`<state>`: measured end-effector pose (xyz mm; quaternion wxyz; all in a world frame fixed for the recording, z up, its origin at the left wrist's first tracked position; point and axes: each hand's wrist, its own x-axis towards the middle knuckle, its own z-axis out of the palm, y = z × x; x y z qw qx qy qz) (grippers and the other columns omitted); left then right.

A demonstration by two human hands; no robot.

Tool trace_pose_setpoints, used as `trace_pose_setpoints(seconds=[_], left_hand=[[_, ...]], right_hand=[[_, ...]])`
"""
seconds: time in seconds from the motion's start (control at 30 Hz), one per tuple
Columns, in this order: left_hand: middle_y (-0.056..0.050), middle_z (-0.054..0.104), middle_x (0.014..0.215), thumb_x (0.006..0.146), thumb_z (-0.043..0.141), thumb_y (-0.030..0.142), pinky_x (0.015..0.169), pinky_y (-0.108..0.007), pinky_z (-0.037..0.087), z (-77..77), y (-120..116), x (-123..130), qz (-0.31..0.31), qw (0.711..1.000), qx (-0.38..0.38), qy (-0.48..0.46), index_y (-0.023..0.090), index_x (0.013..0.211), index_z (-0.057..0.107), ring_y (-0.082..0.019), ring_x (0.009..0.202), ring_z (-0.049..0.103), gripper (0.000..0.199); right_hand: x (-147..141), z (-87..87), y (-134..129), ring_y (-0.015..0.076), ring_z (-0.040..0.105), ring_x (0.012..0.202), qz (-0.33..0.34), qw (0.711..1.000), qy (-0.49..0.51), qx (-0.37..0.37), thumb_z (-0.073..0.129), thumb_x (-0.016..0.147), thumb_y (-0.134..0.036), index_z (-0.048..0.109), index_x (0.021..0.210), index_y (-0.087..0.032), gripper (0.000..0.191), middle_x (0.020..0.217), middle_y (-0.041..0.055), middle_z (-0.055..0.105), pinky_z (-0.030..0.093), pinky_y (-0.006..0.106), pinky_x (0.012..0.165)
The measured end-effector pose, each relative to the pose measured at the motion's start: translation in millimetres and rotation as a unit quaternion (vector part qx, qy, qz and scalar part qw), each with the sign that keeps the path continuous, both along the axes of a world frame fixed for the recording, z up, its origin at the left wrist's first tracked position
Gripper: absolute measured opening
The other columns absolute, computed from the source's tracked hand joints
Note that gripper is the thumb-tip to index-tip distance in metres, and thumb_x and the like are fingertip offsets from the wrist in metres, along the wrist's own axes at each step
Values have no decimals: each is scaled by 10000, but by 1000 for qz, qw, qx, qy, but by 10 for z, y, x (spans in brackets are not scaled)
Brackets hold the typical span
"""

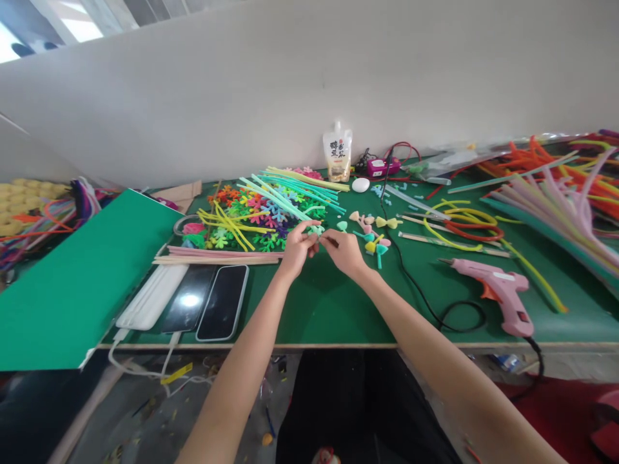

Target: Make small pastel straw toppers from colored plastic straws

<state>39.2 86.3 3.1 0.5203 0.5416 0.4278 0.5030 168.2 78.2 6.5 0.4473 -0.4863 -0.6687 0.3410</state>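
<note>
My left hand (296, 250) pinches a small mint-green pipe cleaner piece (316, 229) above the green table. Close beside it, the fingertips of my right hand (344, 250) are pressed together at the piece's lower right end. Its exact shape is partly hidden by my fingers. Just right of my hands lie several small pipe cleaner shapes (370, 241) in pink, yellow and teal. Behind my left hand is a pile of multicoloured branching pipe cleaner pieces (261, 216), with long mint-green pipe cleaners (280, 198) on top.
A pink glue gun (503, 290) lies at the right, its black cable (411, 277) crossing the table. Two phones (223, 303) and a white power bank (153, 298) sit at the left, beside a green board (91, 283). A pouch (337, 153) stands by the wall.
</note>
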Motion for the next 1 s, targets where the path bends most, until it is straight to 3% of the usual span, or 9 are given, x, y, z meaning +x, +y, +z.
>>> trace_pose_setpoints(seconds=[0.17,0.33,0.53,0.73,1.0], left_hand=[[63,503,431,725,563,231,378,-173,303,18,-9,-6,-35,998,6,55,166,876,527,-68,346,412,168],[55,543,462,732,548,222,402,-184,366,35,-34,13,-84,992,-14,89,175,854,478,-89,363,484,148],[39,579,528,772,538,302,478,-211,443,-15,-28,28,-81,993,0,91,180,845,471,-129,475,596,157],[12,632,672,714,624,252,575,-218,477,-67,-20,42,-90,989,29,118,164,976,540,-125,579,622,288],[14,609,564,740,589,272,534,-239,472,-1,-38,65,-85,994,-10,60,163,881,527,-141,514,607,189]], right_hand=[[97,33,78,62,382,407,18,991,100,-91,509,782,-321,525,650,-157,210,533,-30,486,297,208,417],[134,54,86,40,365,358,62,964,161,-203,535,770,-235,448,552,-167,244,437,-64,411,302,173,365],[125,54,82,31,354,339,63,952,167,-248,512,750,-146,438,511,-161,250,405,-65,402,305,156,341],[115,10,100,22,323,323,53,936,194,-288,482,759,-130,405,515,-167,258,398,-78,345,250,148,315],[125,22,97,9,250,328,64,925,215,-308,498,765,-149,365,518,-172,281,407,-87,322,206,149,314]])
